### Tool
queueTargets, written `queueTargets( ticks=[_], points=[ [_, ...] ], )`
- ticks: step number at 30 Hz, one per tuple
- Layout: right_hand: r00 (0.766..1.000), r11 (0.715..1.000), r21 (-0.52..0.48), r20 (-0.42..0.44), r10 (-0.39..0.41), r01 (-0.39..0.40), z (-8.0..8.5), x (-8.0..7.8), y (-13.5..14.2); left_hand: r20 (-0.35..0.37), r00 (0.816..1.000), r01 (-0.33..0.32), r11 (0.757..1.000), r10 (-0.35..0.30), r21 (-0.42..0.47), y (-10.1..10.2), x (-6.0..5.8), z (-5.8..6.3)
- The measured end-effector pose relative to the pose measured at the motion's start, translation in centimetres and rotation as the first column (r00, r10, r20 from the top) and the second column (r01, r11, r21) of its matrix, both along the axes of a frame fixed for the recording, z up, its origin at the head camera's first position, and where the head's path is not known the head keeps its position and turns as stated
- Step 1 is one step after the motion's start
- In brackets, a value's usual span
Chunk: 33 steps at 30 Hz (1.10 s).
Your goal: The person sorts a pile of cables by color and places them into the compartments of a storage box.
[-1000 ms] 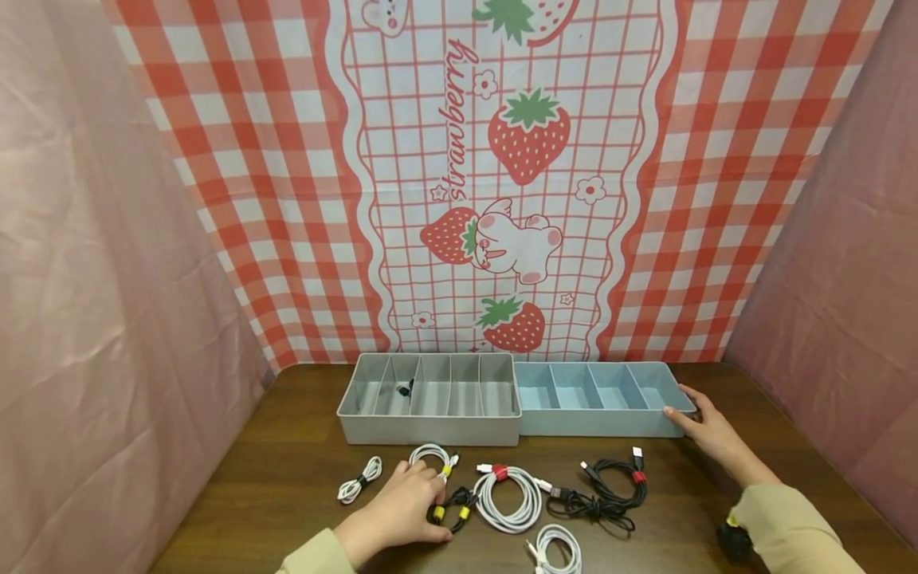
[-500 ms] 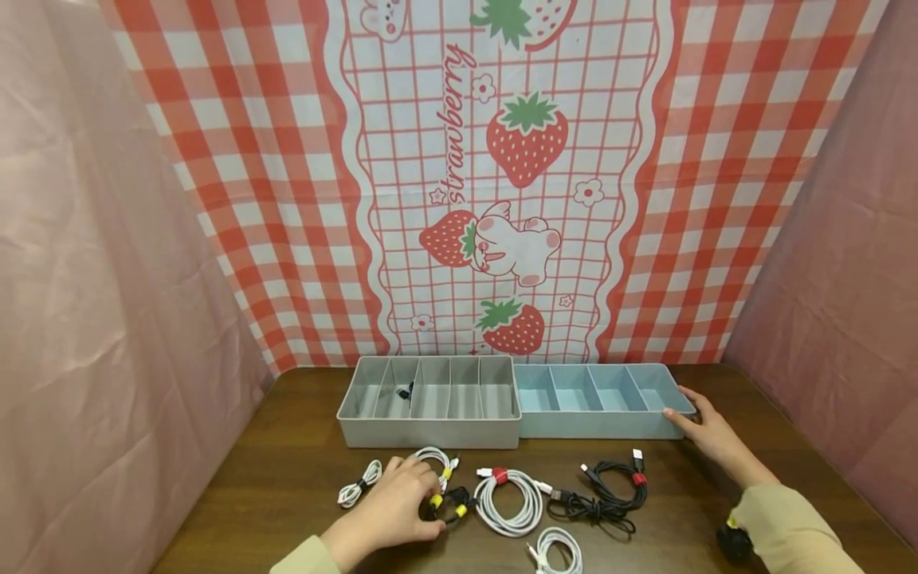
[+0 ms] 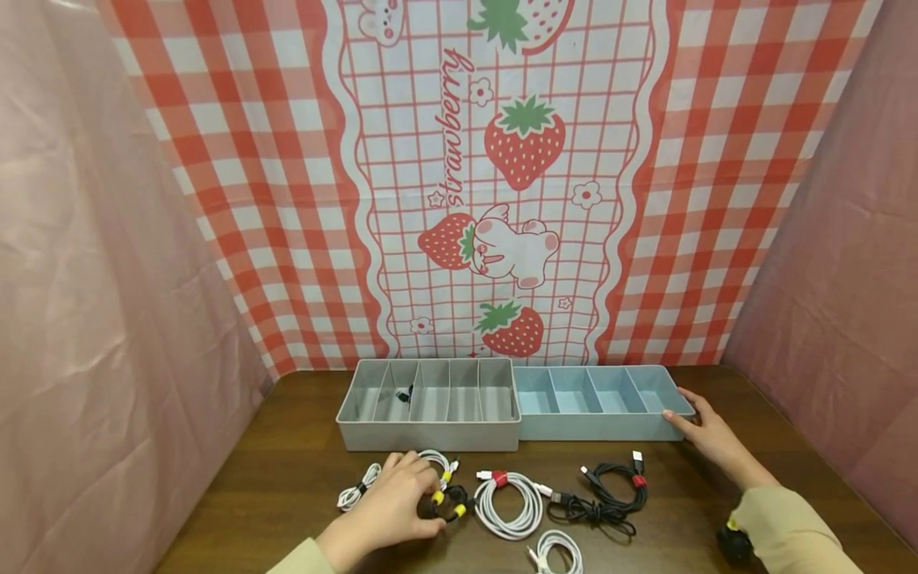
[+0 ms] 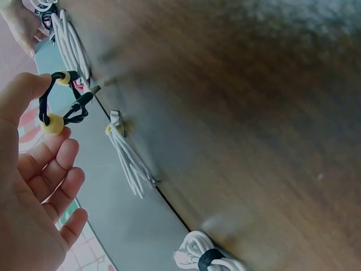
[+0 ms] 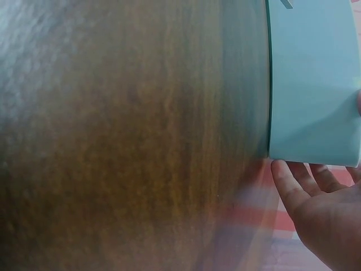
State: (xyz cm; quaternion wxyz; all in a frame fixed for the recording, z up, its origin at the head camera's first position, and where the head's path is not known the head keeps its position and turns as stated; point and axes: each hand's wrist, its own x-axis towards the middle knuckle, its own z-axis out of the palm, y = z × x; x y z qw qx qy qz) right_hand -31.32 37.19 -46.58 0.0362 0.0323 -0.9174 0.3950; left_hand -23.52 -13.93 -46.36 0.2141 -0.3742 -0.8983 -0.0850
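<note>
My left hand [image 3: 383, 498] pinches a small looped black cable [image 4: 83, 103] between thumb and index finger. Two yellow ties [image 4: 53, 124] bind the loop, and its plug points outward. In the left wrist view the other fingers are loosely bent below it. At the table's right, my right hand [image 3: 717, 442] holds the end of a light blue divided box [image 3: 602, 428], thumb over the front rim. The right wrist view shows its fingertips [image 5: 279, 169] against the box's end wall. Beside it stands a grey divided box [image 3: 430, 438] with a small black item [image 3: 405, 395] inside.
Coiled cables lie before the boxes: white with a yellow tie [image 3: 449, 469], white with a black tie [image 3: 351, 496], white with a red tie [image 3: 536, 502], black with a red tie [image 3: 641, 494], a black bundle [image 3: 595, 512], and a small white coil [image 3: 545, 546].
My left hand has drawn slightly left, and the black cable's loop has turned and come up in its fingers. My right hand stays on the blue box. The head view has shifted slightly.
</note>
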Motion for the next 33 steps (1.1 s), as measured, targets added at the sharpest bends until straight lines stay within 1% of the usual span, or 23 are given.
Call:
queueTargets(
  ticks=[8,20,26,33],
  points=[
    [1.000,1.000,-0.003,0.000,-0.002,0.002,-0.1,0.0,0.0,-0.019,1.000,0.023,1.000,-0.023,0.004,0.0,-0.2,0.5],
    [1.000,1.000,-0.014,0.021,0.003,-0.002,0.2,0.0,-0.1,-0.046,0.999,0.020,1.000,-0.020,-0.012,0.1,-0.1,1.6],
    [1.000,1.000,-0.010,0.010,0.012,-0.012,0.1,0.0,-0.1,-0.015,1.000,-0.005,0.999,0.004,-0.041,0.0,0.0,2.5],
    [1.000,1.000,-0.007,-0.002,0.014,-0.014,-0.1,0.0,0.0,0.003,1.000,-0.002,0.999,0.002,-0.043,0.0,0.1,3.3]
  ],
)
